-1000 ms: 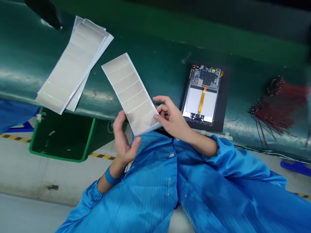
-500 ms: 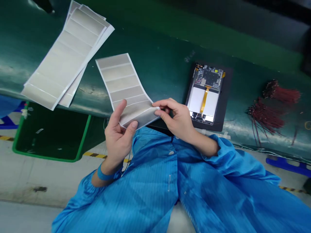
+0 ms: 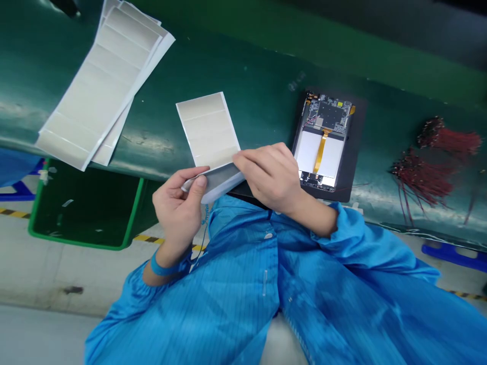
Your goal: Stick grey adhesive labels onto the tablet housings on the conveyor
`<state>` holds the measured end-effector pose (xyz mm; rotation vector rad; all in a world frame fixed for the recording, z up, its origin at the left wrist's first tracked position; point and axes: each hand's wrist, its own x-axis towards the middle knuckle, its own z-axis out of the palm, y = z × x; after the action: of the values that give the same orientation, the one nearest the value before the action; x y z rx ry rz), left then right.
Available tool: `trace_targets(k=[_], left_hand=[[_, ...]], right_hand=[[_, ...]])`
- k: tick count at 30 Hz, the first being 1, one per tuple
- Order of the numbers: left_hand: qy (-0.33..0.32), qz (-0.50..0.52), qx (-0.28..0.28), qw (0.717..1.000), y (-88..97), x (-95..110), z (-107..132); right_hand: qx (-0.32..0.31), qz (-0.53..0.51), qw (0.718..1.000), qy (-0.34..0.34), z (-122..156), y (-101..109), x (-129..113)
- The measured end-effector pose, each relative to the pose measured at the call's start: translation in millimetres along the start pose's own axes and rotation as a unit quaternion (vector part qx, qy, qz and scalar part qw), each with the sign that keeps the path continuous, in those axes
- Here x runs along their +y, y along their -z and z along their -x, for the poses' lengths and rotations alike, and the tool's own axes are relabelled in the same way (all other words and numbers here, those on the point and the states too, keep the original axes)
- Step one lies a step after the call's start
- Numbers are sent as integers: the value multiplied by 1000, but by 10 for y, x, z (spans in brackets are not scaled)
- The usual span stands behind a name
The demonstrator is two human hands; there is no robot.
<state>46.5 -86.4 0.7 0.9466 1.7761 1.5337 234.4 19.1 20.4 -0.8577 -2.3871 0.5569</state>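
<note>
The left hand (image 3: 177, 213) and right hand (image 3: 272, 175) pinch the bent lower end of a strip of pale adhesive pads (image 3: 208, 132) (its grey backing (image 3: 222, 178) curling over), just beside an opened tablet (image 3: 323, 147) on a black mat (image 3: 357, 147); more strips (image 3: 102, 86) lie on the green table (image 3: 243, 66).

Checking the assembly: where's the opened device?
In the head view, the opened device lies on a black mat beside the right hand, with red wire bundles to its right.
</note>
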Motion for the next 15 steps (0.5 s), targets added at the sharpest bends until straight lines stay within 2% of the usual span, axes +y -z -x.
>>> trace_targets(k=[3,6,11,15], left_hand=[[47,69,-7,996,-14,17,-38],[67,93,-11,993,-2,37,-55],[66,64,-41,995,5,34,-35],[34,49,-44,997,14,-24,-106]], right_hand=[[-32,10,999,13,54,-23,75],[-35,-9,999,11,77,-50,121],[31,-21,999,28,32,-83,56],[67,-78,994,25,-7,39,-51]])
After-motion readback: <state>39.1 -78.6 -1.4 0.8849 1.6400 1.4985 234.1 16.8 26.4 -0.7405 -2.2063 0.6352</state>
